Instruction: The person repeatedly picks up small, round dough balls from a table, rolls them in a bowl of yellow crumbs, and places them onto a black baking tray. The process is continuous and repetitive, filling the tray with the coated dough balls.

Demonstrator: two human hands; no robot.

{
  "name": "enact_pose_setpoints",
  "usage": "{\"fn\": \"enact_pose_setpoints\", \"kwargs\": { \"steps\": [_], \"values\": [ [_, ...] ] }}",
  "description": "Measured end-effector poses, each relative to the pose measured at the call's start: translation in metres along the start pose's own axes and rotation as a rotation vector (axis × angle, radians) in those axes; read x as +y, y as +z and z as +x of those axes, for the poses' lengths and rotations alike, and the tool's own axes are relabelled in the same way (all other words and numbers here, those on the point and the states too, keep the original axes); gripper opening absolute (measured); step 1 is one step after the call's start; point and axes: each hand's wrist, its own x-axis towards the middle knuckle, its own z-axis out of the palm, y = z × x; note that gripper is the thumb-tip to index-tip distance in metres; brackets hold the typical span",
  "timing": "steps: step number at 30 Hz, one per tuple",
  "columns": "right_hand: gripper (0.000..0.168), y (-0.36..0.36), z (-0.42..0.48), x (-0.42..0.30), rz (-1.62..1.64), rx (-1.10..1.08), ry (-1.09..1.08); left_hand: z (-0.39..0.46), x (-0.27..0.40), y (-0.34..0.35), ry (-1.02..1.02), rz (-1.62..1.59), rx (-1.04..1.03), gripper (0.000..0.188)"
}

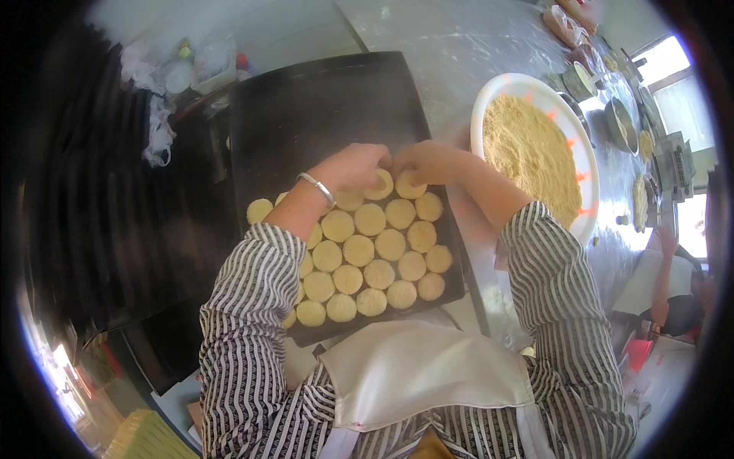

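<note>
A black baking tray (321,115) lies before me, its near half covered in rows of round, pale, crumb-coated dough cakes (370,220). Over the row farthest from me, my left hand (358,166) has its fingers on a round cake (379,186); a silver bangle circles that wrist. Close beside it, my right hand (427,163) pinches another cake (409,185) at the end of the same row. The fingertips of both hands partly cover these cakes. My left forearm hides some cakes on the left side.
Right of the tray, a white basin (590,189) holds yellowish crumbs (527,155) on a shiny metal table (447,74). Metal bowls (622,125) and a scale (674,163) stand farther right. Another person's arm (665,275) shows at the far right. Plastic bags (157,132) lie at upper left.
</note>
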Motion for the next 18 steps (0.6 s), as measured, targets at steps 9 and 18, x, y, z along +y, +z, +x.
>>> {"fn": "enact_pose_setpoints", "kwargs": {
  "steps": [9, 18],
  "values": [
    [0.021, 0.030, 0.009, 0.010, -0.246, 0.297, 0.039, 0.023, -0.028, 0.029, 0.054, 0.258, 0.266, 0.028],
    [0.038, 0.032, 0.004, 0.007, -0.264, 0.184, 0.110, 0.017, -0.020, 0.028, -0.016, 0.066, 0.192, 0.028]
  ]
}}
